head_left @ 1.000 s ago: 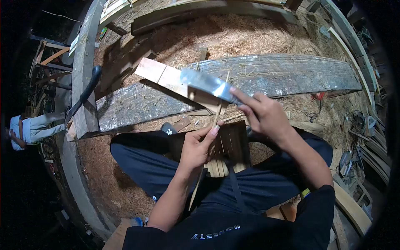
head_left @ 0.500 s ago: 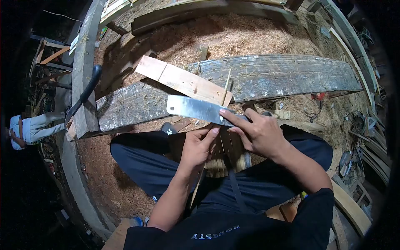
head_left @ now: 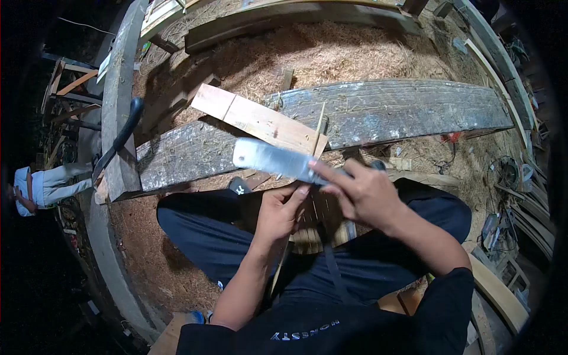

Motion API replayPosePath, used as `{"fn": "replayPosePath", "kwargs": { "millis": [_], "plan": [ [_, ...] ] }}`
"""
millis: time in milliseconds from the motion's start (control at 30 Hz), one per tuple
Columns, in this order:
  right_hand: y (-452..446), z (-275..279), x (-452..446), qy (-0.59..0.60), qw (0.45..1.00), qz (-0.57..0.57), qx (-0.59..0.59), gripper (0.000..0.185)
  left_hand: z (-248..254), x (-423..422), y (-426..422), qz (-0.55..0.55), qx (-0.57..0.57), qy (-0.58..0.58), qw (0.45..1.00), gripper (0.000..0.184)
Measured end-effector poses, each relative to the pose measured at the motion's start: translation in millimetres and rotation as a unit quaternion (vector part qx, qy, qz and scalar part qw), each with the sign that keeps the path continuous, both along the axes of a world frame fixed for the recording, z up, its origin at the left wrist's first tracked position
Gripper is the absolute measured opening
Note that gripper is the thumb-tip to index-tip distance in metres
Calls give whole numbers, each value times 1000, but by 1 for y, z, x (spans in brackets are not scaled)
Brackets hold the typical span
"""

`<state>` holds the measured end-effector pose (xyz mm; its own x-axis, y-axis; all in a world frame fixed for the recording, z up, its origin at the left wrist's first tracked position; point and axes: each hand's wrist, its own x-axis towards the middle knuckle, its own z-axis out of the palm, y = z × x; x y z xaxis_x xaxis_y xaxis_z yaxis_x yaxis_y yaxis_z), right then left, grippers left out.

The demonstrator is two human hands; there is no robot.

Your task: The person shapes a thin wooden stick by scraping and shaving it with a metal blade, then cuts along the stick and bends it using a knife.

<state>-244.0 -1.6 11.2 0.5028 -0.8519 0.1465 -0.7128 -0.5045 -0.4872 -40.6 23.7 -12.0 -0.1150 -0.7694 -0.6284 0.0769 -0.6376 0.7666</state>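
Head view: left hand (head_left: 278,214) pinches thin stick (head_left: 320,120) (looks light, may snap), best held clear of knife (head_left: 272,161); right hand (head_left: 368,194) grips knife, likely heavier, stiff.

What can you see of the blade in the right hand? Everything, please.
The blade is broad, flat and bright, metal by its look, with a small round hole near its far left end. It is slightly blurred. The right hand grips its other end, hiding any handle. It slants gently down toward that hand, crossing in front of the thin strip held by the left hand; whether it touches the strip can't be told.
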Motion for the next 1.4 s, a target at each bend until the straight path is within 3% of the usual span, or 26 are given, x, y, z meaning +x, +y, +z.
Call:
{"fn": "replayPosePath", "kwargs": {
  "millis": [100,167,233,367,433,567,700,767,867,967,1100,1233,1300,1400],
  "plan": [
    [-24,-11,-16,8,997,-73,-26,50,12,-1,-4,-1,-18,60,998,24],
    [-8,-4,-6,5,1000,-3,4,49,2,0,-3,-11,-23,35,999,26],
    [-9,-5,-6,12,1000,-15,2,49,1,3,-1,-17,-15,-2,1000,29],
    [-22,-4,-12,32,996,-81,5,48,6,1,-5,-16,-13,41,999,29],
    [-7,-5,-3,-8,1000,-5,-1,46,5,-1,-4,-18,-25,3,1000,30],
    [-21,-5,-8,-6,998,-61,4,46,17,-2,-3,-13,14,13,1000,31],
    [-17,-5,-9,-15,999,-32,16,46,14,-2,-3,-17,-1,-21,1000,32],
    [-29,-4,-16,20,995,-100,13,46,14,0,-2,-17,7,21,1000,35],
    [-12,-6,-9,14,999,-29,-6,45,12,-4,-4,-12,5,5,1000,35],
    [-29,-4,-14,35,992,-107,61,46,15,-2,-2,-20,-1,8,1000,34],
    [-6,-6,-6,6,999,-40,-5,43,15,-5,-5,-19,3,13,1000,34],
    [-29,-6,-17,21,993,-111,34,44,7,0,-2,-35,-18,3,999,34],
    [-9,-2,-8,8,999,-52,12,41,14,-3,-5,-22,-8,26,999,34],
    [-26,-7,-18,0,995,-99,20,41,13,1,3,-24,-9,0,1000,34]
  ]
}}
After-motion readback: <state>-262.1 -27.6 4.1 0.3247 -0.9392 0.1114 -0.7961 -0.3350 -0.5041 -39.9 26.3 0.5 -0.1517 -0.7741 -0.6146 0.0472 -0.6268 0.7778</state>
